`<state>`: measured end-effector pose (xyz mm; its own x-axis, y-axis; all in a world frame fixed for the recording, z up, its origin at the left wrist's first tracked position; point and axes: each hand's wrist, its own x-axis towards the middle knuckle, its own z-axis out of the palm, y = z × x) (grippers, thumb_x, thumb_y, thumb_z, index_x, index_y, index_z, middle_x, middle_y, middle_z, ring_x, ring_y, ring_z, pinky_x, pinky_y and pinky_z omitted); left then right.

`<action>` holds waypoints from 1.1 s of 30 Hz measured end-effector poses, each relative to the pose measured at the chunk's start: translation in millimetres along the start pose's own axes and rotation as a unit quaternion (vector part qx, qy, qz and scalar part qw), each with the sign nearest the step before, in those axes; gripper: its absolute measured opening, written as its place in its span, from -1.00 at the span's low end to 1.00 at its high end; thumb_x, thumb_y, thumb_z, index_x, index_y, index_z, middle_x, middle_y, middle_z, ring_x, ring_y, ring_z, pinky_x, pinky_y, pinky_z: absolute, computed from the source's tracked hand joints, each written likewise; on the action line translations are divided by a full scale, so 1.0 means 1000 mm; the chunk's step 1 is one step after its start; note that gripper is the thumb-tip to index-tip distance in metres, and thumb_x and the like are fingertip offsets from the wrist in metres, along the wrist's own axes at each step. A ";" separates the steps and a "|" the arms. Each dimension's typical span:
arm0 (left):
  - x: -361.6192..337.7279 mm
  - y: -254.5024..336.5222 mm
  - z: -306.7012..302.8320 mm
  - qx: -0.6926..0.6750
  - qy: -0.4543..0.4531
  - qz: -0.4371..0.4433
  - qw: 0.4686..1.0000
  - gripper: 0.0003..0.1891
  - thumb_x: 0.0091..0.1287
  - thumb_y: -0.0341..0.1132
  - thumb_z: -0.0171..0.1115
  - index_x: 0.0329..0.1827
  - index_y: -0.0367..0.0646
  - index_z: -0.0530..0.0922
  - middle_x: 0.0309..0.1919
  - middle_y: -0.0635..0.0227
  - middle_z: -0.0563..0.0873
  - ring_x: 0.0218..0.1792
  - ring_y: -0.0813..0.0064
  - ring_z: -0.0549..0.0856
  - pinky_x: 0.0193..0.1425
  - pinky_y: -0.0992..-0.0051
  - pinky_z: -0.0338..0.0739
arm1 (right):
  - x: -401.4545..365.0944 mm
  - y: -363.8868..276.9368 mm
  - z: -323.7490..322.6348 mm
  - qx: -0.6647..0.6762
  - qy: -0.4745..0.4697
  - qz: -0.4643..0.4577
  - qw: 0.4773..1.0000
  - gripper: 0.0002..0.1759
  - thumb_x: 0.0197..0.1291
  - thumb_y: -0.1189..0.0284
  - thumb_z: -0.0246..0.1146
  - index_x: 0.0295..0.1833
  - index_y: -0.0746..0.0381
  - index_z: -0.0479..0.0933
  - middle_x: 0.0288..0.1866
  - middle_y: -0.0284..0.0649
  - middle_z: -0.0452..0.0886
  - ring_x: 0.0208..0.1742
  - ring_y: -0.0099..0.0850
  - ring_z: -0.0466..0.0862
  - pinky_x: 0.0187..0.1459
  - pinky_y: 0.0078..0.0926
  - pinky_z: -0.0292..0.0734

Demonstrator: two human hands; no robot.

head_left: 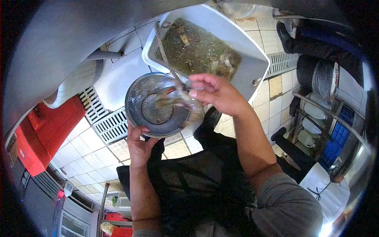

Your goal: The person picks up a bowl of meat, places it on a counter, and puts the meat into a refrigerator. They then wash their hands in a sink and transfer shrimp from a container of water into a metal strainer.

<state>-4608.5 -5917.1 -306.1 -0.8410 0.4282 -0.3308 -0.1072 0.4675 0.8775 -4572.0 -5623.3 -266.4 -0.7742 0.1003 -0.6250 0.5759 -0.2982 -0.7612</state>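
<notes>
My left hand (138, 143) is closed on the near rim of a round metal colander (138, 98) with a perforated wall and bottom. Above the colander's right side is my right hand (215, 93), its thumb and fingers apart and a little smeared by motion. A brownish, glassy thing (173, 98) blurs across the colander just below those fingers; its kind cannot be made out. Beyond the colander stands a white tub (252, 67) holding murky greenish-brown water (197, 45) with bits floating in it. A rope (162, 51) runs over the tub's left side.
Floor grates (110, 127) cross the tiled floor (89, 148). At left is a red bin-like object (47, 130). A metal rack (331, 108) with plastic jugs stands at right. Another person's dark-clothed leg (319, 41) shows at upper right, and a person in a white garment (323, 183) at lower right.
</notes>
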 end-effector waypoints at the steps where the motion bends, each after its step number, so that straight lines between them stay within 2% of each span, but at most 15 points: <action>1: -0.001 -0.001 -0.003 -0.002 -0.001 0.000 1.000 -0.56 -0.29 -0.57 0.53 -0.36 -0.15 0.45 0.09 0.15 0.49 0.10 0.18 0.52 0.13 0.34 0.41 | 0.004 -0.001 -0.005 -0.041 0.055 0.019 0.997 -0.68 0.13 0.32 0.33 -0.04 0.23 0.55 -0.18 -0.28 0.63 -0.27 -0.55 0.59 -0.27 -0.61 0.51; 2: -0.003 -0.002 -0.006 0.010 -0.001 0.020 1.000 -0.57 -0.25 -0.58 0.52 -0.33 -0.16 0.46 0.04 0.21 0.51 0.07 0.26 0.52 0.12 0.35 0.42 | 0.009 -0.002 -0.010 -0.082 0.107 0.037 0.990 -0.68 0.15 0.32 0.31 -0.02 0.24 0.54 -0.13 -0.28 0.62 -0.20 -0.53 0.59 -0.20 -0.57 0.52; 3: -0.005 -0.003 -0.009 0.022 0.000 0.039 0.999 -0.57 -0.21 -0.60 0.50 -0.30 -0.16 0.46 -0.01 0.28 0.52 0.04 0.34 0.52 0.10 0.37 0.43 | 0.013 0.000 -0.018 -0.084 0.106 0.038 0.990 -0.68 0.15 0.32 0.31 -0.02 0.24 0.54 -0.13 -0.28 0.62 -0.20 -0.53 0.59 -0.20 -0.57 0.52; 5: -0.008 -0.006 -0.014 0.027 0.013 0.041 0.999 -0.57 -0.22 -0.60 0.50 -0.30 -0.16 0.46 -0.04 0.30 0.51 0.01 0.35 0.52 0.08 0.38 0.43 | 0.018 0.006 -0.040 -0.097 0.178 0.083 0.976 -0.69 0.18 0.29 0.28 -0.03 0.23 0.54 -0.17 -0.32 0.63 -0.21 -0.52 0.60 -0.20 -0.54 0.52; 9: -0.010 -0.002 -0.022 0.007 0.062 0.031 0.998 -0.58 -0.26 -0.56 0.53 -0.35 -0.14 0.46 -0.11 0.29 0.54 -0.03 0.28 0.53 0.06 0.38 0.42 | 0.032 0.004 -0.047 -0.098 0.163 0.101 0.976 -0.71 0.19 0.29 0.27 -0.06 0.23 0.55 -0.23 -0.31 0.64 -0.25 -0.52 0.60 -0.19 -0.54 0.50; 12: -0.012 -0.007 -0.027 -0.012 0.075 0.022 0.997 -0.58 -0.23 -0.56 0.52 -0.33 -0.14 0.46 -0.11 0.33 0.51 -0.02 0.34 0.52 0.08 0.39 0.42 | 0.041 -0.001 -0.031 -0.083 0.153 0.117 0.978 -0.73 0.19 0.29 0.27 -0.08 0.23 0.56 -0.23 -0.31 0.64 -0.25 -0.52 0.61 -0.20 -0.53 0.49; 16: -0.013 -0.010 -0.027 -0.073 0.093 -0.001 0.993 -0.61 -0.17 -0.61 0.47 -0.32 -0.13 0.46 -0.08 0.36 0.47 0.01 0.41 0.50 0.13 0.40 0.38 | 0.067 0.038 -0.060 -0.102 0.179 0.089 0.975 -0.70 0.19 0.27 0.27 -0.08 0.27 0.57 -0.22 -0.29 0.65 -0.25 -0.53 0.61 -0.21 -0.57 0.48; 18: -0.013 -0.018 -0.031 -0.085 0.096 -0.010 0.992 -0.63 -0.14 -0.63 0.43 -0.31 -0.15 0.46 -0.08 0.36 0.46 0.01 0.43 0.49 0.15 0.41 0.35 | 0.094 0.059 -0.090 -0.250 0.268 0.042 0.930 -0.64 0.20 0.26 0.26 -0.02 0.31 0.57 -0.19 -0.21 0.66 -0.21 -0.47 0.62 -0.13 -0.53 0.48; 19: -0.012 -0.018 -0.032 -0.083 0.099 -0.010 0.992 -0.63 -0.14 -0.63 0.43 -0.31 -0.15 0.46 -0.08 0.36 0.46 0.01 0.43 0.49 0.15 0.41 0.35 | 0.109 0.062 -0.097 -0.250 0.265 0.041 0.931 -0.64 0.20 0.26 0.26 -0.02 0.31 0.57 -0.19 -0.21 0.66 -0.21 -0.47 0.62 -0.13 -0.53 0.48; 21: -0.004 -0.011 -0.036 -0.063 0.092 0.003 0.994 -0.62 -0.14 -0.59 0.47 -0.31 -0.16 0.45 -0.11 0.38 0.48 -0.02 0.45 0.49 0.14 0.43 0.35 | 0.141 0.062 -0.110 -0.388 0.251 -0.024 0.887 -0.59 0.20 0.21 0.21 0.07 0.23 0.55 -0.02 -0.03 0.63 -0.02 -0.18 0.63 0.08 -0.33 0.47; 27: 0.014 -0.006 -0.054 -0.048 0.128 0.021 0.990 -0.60 -0.15 -0.50 0.53 -0.31 -0.14 0.45 -0.18 0.42 0.50 -0.07 0.48 0.50 0.09 0.47 0.36 | 0.242 0.056 -0.095 -0.472 0.165 -0.059 0.864 -0.50 0.20 0.11 0.18 0.12 0.24 0.52 0.03 0.02 0.59 0.08 -0.08 0.57 0.16 -0.26 0.41; 28: 0.015 -0.012 -0.061 -0.037 0.124 0.023 0.991 -0.60 -0.12 -0.57 0.49 -0.30 -0.12 0.43 -0.10 0.36 0.54 0.00 0.43 0.53 0.14 0.38 0.44 | 0.253 0.057 -0.088 -0.469 0.165 -0.065 0.865 -0.50 0.20 0.11 0.18 0.12 0.24 0.52 0.03 0.02 0.59 0.08 -0.08 0.57 0.16 -0.26 0.41; 30: 0.016 -0.016 -0.070 -0.040 0.139 0.027 0.989 -0.60 -0.11 -0.54 0.50 -0.30 -0.12 0.42 -0.10 0.35 0.54 -0.01 0.43 0.54 0.13 0.40 0.45 | 0.269 0.060 -0.076 -0.574 0.155 -0.003 0.804 -0.42 0.17 0.12 0.24 0.21 0.25 0.44 0.10 0.00 0.56 0.11 -0.10 0.55 0.20 -0.35 0.38; 31: 0.018 -0.017 -0.074 -0.047 0.151 0.028 0.987 -0.59 -0.11 -0.50 0.52 -0.30 -0.12 0.42 -0.09 0.35 0.55 -0.02 0.44 0.54 0.11 0.41 0.45 | 0.277 0.062 -0.075 -0.574 0.156 -0.009 0.804 -0.42 0.17 0.12 0.24 0.21 0.25 0.44 0.10 0.00 0.56 0.11 -0.10 0.55 0.20 -0.35 0.38; 33: 0.022 -0.014 -0.080 -0.050 0.164 0.029 0.985 -0.59 -0.10 -0.45 0.53 -0.30 -0.12 0.42 -0.10 0.35 0.55 -0.05 0.46 0.54 0.09 0.44 0.45 | 0.290 0.070 -0.072 -0.540 0.089 0.033 0.836 -0.22 0.08 0.00 0.26 0.26 0.34 0.34 0.19 0.08 0.47 0.19 -0.06 0.49 0.26 -0.26 0.32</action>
<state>-4668.3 -5976.1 -298.4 -0.9717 0.1711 -0.1629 -0.0914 0.3633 0.9272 -4737.4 -5546.6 -513.0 -0.7347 0.2867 -0.6148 0.5924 0.7128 -0.3755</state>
